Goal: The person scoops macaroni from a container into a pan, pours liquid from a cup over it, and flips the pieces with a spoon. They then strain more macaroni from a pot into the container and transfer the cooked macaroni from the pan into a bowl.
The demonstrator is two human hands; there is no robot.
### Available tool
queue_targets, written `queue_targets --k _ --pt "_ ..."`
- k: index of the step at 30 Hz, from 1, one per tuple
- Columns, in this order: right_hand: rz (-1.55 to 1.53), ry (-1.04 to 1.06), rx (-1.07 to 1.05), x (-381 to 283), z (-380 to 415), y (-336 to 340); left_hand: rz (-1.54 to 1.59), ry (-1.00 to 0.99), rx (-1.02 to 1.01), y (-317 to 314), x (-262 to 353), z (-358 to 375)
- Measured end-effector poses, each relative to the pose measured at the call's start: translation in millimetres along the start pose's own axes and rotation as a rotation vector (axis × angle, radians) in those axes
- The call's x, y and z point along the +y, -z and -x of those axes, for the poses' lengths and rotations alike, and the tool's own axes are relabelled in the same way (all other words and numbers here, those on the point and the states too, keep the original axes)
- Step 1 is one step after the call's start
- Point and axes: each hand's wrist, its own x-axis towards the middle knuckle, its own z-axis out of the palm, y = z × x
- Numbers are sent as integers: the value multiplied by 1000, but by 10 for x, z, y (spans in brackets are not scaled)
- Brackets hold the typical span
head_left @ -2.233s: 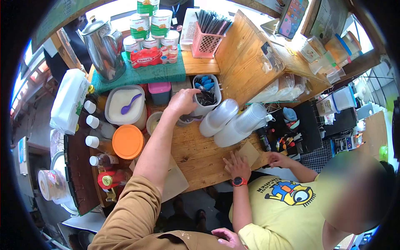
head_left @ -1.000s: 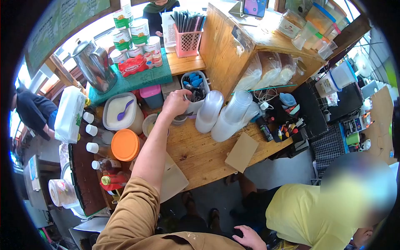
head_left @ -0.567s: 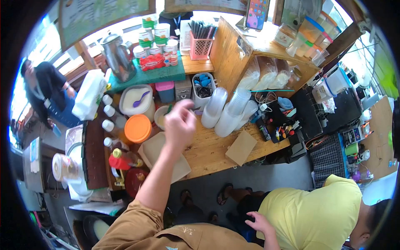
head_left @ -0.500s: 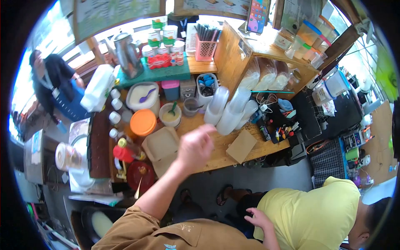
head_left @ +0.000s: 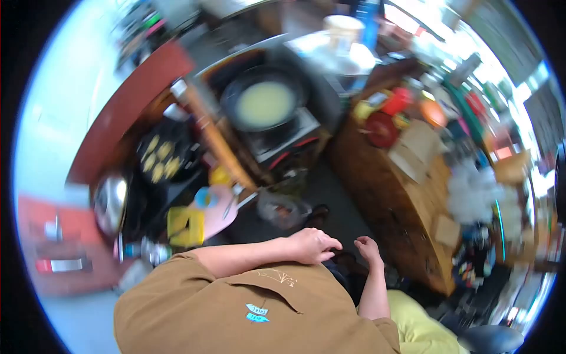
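Observation:
My left hand (head_left: 315, 245) hangs in front of my brown shirt, its fingers loosely bent, thumb and forefinger apart, with nothing visible in it. Close by on the right, my right hand (head_left: 369, 250) is also raised with loosely bent fingers and holds nothing I can see. The two hands do not touch. Beyond them, a dark pan (head_left: 265, 97) with pale yellow liquid or batter sits on a stove (head_left: 286, 138). Nearest my left hand is a clear plastic bag (head_left: 283, 209) with something brownish inside.
To the left, a dark pan (head_left: 168, 156) holds several yellowish pieces, near a yellow square container (head_left: 186, 226). At right stands the wooden counter (head_left: 407, 209) with an open cardboard box (head_left: 415, 150) and clear cups (head_left: 471, 194). A person's yellow shirt (head_left: 421, 324) is beside me.
The view has swung left from the counter to the stove. My left hand has come back from over the counter to near my chest. The counter now appears at right, blurred.

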Motion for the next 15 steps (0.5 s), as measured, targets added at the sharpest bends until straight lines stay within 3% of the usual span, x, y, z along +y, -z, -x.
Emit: queue_targets --k 2,5,9,11,15 --pt "30 56 -136 -325 -128 -277 29 201 132 -5 -245 749" --pt "113 164 -232 -787 -131 -592 -1 449 550 -160 -537 1829" --pt "276 297 -342 -1281 -64 -1024 -154 806 945 -137 -773 2814" --pt "314 317 -401 -1500 54 -1200 -482 970 967 42 -914 3083" --pt "332 328 -517 -1807 231 -1567 -498 1024 883 253 -1268 3189"
